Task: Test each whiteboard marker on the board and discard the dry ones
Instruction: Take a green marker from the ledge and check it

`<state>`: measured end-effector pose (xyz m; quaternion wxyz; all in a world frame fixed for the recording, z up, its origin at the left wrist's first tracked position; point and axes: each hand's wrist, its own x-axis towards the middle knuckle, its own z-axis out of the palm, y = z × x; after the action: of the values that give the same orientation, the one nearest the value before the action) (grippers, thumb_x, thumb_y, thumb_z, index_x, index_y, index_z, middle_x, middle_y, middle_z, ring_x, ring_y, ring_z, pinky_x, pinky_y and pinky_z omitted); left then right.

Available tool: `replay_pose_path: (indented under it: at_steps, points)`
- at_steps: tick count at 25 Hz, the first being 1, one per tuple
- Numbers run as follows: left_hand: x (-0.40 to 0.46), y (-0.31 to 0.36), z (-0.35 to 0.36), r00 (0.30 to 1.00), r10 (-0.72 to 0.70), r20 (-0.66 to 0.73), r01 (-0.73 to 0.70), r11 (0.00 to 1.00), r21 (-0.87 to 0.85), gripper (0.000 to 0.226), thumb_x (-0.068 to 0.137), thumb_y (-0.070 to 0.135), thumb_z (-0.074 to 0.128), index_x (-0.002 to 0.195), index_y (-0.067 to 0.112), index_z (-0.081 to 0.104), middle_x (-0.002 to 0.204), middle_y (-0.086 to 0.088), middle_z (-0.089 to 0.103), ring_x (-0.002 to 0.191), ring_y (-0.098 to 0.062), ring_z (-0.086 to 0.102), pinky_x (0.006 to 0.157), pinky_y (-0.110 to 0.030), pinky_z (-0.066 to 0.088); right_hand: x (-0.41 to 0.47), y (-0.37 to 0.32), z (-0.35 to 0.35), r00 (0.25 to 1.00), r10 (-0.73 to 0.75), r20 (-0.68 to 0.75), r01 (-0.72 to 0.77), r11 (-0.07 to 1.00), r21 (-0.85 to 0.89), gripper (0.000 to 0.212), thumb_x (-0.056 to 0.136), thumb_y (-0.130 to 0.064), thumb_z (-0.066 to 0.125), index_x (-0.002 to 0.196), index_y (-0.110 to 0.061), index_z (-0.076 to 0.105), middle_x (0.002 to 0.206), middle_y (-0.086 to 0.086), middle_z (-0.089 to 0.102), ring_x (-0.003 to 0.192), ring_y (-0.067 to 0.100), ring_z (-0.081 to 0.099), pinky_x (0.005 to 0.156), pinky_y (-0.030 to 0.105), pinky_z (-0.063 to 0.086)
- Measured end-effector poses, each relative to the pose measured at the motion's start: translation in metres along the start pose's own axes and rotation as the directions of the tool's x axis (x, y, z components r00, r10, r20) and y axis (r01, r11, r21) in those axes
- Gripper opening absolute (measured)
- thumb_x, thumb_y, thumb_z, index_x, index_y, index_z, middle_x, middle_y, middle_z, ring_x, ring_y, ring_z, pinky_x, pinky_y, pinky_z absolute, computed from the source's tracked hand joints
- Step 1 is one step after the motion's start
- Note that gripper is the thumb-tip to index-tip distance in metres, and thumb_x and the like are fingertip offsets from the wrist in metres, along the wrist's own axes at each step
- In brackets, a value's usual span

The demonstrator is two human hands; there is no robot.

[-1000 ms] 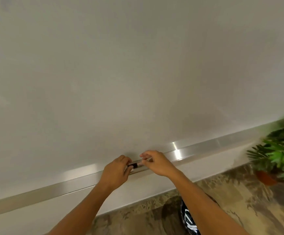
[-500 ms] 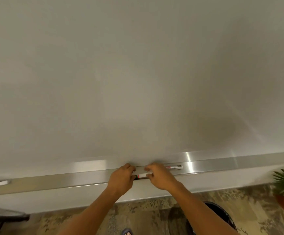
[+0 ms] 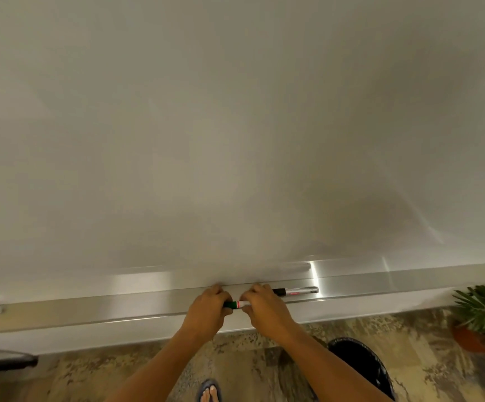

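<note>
So you've got the big blank whiteboard (image 3: 235,126) filling everything, its brushed metal tray (image 3: 90,309) below. At 6 o'clock your left hand (image 3: 206,310) and right hand (image 3: 265,310) both grip the green-capped white marker (image 3: 236,304) over that tray.

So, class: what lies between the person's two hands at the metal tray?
In the head view, a short stretch of a green-capped white marker spans the gap between the left hand and right hand; both grip it.
</note>
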<state>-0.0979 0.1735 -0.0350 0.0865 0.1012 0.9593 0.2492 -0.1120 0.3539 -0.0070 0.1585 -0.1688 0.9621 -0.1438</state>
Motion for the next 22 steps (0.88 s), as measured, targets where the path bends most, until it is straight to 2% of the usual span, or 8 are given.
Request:
replay_pose_path:
  at_steps: [4,7,11,14,16,18,19,22]
  points:
    - [-0.006,0.009,-0.011,0.999,-0.031,-0.039,0.029,0.998,-0.057,0.014,0.095,0.018,0.061,0.109,0.020,0.064,0.109,0.003,0.062,0.090,-0.013,0.059,0.083,-0.025,0.051,-0.003,-0.005,-0.006,0.997,-0.049,-0.063,0.048,0.999,-0.023,0.030,0.100,-0.035,0.057,0.128,-0.025,0.062,0.126,-0.004,0.061,0.115,0.017,0.050,0.097,0.031,0.045]
    - [-0.012,0.023,-0.025,0.995,-0.023,-0.092,0.010,0.990,-0.140,0.017,0.097,0.013,0.057,0.111,0.018,0.063,0.109,0.002,0.061,0.091,-0.012,0.059,0.085,-0.025,0.051,-0.007,-0.009,-0.021,0.990,-0.114,-0.077,0.118,0.992,0.040,0.028,0.101,-0.033,0.056,0.127,-0.023,0.061,0.119,-0.002,0.065,0.105,0.017,0.059,0.090,0.032,0.051]
    - [-0.022,0.050,-0.050,0.979,0.037,-0.201,-0.071,0.984,-0.166,0.018,0.100,0.023,0.053,0.112,0.015,0.064,0.106,0.001,0.061,0.090,-0.010,0.057,0.080,-0.020,0.047,-0.020,-0.009,-0.047,0.976,-0.207,-0.069,0.213,0.973,0.087,0.023,0.105,-0.031,0.047,0.122,-0.021,0.059,0.110,0.000,0.063,0.092,0.018,0.061,0.076,0.034,0.052]
    - [-0.039,0.065,-0.063,0.981,0.070,-0.180,-0.094,0.987,-0.126,0.023,0.101,0.030,0.050,0.110,0.016,0.066,0.102,0.001,0.065,0.087,-0.009,0.058,0.075,-0.011,0.042,-0.042,-0.006,-0.058,0.958,-0.276,-0.075,0.282,0.956,0.080,0.026,0.104,-0.041,0.039,0.113,-0.027,0.059,0.099,-0.005,0.066,0.083,0.016,0.062,0.069,0.037,0.053]
    - [-0.054,0.076,-0.067,0.982,0.104,-0.155,-0.125,0.983,-0.133,0.039,0.100,0.046,0.042,0.106,0.018,0.068,0.097,0.003,0.067,0.082,-0.006,0.057,0.073,-0.010,0.040,-0.060,-0.005,-0.062,0.948,-0.304,-0.088,0.311,0.947,0.075,0.027,0.102,-0.045,0.039,0.101,-0.026,0.057,0.087,-0.006,0.067,0.072,0.015,0.059,0.057,0.032,0.047]
    - [-0.068,0.084,-0.069,0.978,0.130,-0.166,-0.154,0.978,-0.143,0.064,0.094,0.065,0.028,0.104,0.018,0.070,0.094,0.005,0.068,0.080,-0.005,0.058,0.072,-0.013,0.043,-0.076,-0.008,-0.066,0.933,-0.339,-0.116,0.347,0.936,0.054,0.026,0.101,-0.044,0.041,0.099,-0.025,0.058,0.082,-0.004,0.066,0.065,0.014,0.055,0.051,0.023,0.033]
    - [-0.075,0.086,-0.071,0.974,0.138,-0.180,-0.163,0.977,-0.137,0.070,0.092,0.069,0.024,0.103,0.019,0.070,0.093,0.006,0.068,0.080,-0.005,0.058,0.073,-0.014,0.044,-0.082,-0.010,-0.066,0.924,-0.357,-0.136,0.367,0.929,0.053,0.026,0.101,-0.044,0.041,0.100,-0.025,0.059,0.081,-0.004,0.067,0.064,0.014,0.054,0.050,0.021,0.030]
    - [-0.096,0.088,-0.079,0.968,0.167,-0.188,-0.182,0.981,-0.066,0.064,0.094,0.065,0.027,0.103,0.020,0.071,0.091,0.007,0.068,0.078,-0.002,0.055,0.071,-0.009,0.040,-0.100,-0.020,-0.067,0.909,-0.391,-0.146,0.405,0.911,0.077,0.028,0.101,-0.045,0.040,0.104,-0.027,0.061,0.084,-0.002,0.069,0.066,0.015,0.056,0.050,0.020,0.030]
